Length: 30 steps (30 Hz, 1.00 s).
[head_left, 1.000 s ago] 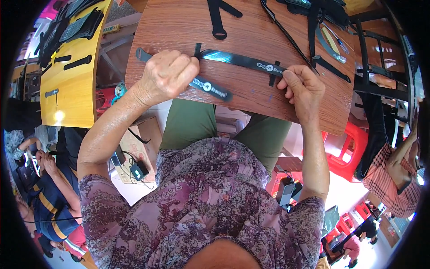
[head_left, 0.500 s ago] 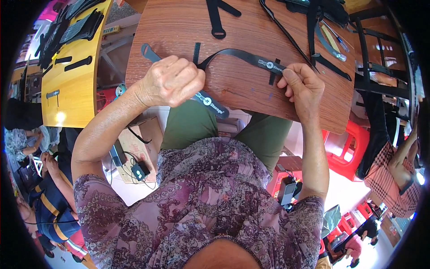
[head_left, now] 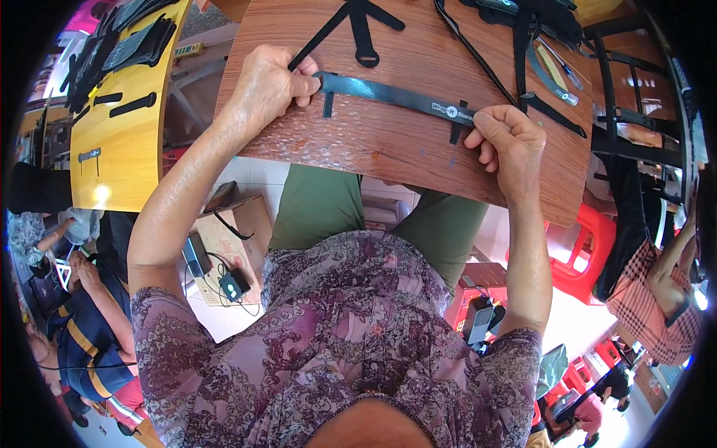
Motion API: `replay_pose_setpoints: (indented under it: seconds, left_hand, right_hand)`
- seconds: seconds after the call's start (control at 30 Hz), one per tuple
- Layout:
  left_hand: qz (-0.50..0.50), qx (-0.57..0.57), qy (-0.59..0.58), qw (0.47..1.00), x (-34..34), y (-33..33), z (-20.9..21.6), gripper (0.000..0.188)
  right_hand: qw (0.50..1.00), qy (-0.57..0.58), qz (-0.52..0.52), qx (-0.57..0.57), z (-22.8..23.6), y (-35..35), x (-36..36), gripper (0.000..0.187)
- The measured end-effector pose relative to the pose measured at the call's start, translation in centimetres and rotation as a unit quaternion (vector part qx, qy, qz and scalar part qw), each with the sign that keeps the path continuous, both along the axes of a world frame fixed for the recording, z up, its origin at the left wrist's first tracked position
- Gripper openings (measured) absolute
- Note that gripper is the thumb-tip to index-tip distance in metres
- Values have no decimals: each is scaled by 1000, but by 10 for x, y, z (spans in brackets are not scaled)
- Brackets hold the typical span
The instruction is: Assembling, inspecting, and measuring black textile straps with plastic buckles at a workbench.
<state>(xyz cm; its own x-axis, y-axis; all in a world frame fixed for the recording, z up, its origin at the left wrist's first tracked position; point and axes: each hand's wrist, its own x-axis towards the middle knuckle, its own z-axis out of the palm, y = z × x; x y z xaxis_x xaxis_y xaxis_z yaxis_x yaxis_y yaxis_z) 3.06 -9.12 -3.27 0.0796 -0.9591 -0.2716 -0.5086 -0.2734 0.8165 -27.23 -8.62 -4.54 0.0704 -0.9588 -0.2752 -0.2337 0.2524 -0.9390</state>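
Observation:
A dark hook-and-loop strap (head_left: pixel 388 91) with pale lettering lies stretched from side to side over the brown wooden table. My left hand (head_left: pixel 276 82) is closed on its left end, thumb and fingers pinched together. Its right end sits in the pinch of my right hand (head_left: pixel 514 134). Crossing beneath the strap are two short black strips, one (head_left: pixel 328 106) near the left hand and one (head_left: pixel 456 134) near the right. Another narrow black strip (head_left: pixel 321 36) slants from my left hand to the far edge; whether the fingers grip it cannot be seen.
Beyond the strap lies a black strap with a looped end (head_left: pixel 365 45). At the far right are a long black cord-like strip (head_left: pixel 478 56), more straps and a pen (head_left: pixel 571 75). A yellow table (head_left: pixel 116 164) with stacked straps stands left. A red stool (head_left: pixel 579 254) is at right.
My left hand has moved away from me and left, drawing the previously curved strap straight. The lettered end hanging below that hand is gone from view. A slanting strip now shows beyond it.

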Motion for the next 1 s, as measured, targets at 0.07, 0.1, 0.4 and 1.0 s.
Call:
replay_pose_setpoints:
  seconds: [0.07, 0.1, 0.4, 1.0]
  left_hand:
    - [6, 43, 13, 999, 0, -6, 1, 9]
    - [7, 42, 13, 999, 0, -8, 2, 9]
    - [10, 75, 15, 997, 1, -16, 2, 12]
    - [-8, 50, 34, 998, 3, -14, 0, 15]
  right_hand:
    - [1000, -1, -1, 5, 2, -1, 1, 11]
    - [1000, -1, -3, 11, 3, -2, 2, 11]
    - [1000, -9, -3, 29, 5, -5, 1, 11]
    - [994, -98, 2, 46, 1, -9, -7, 11]
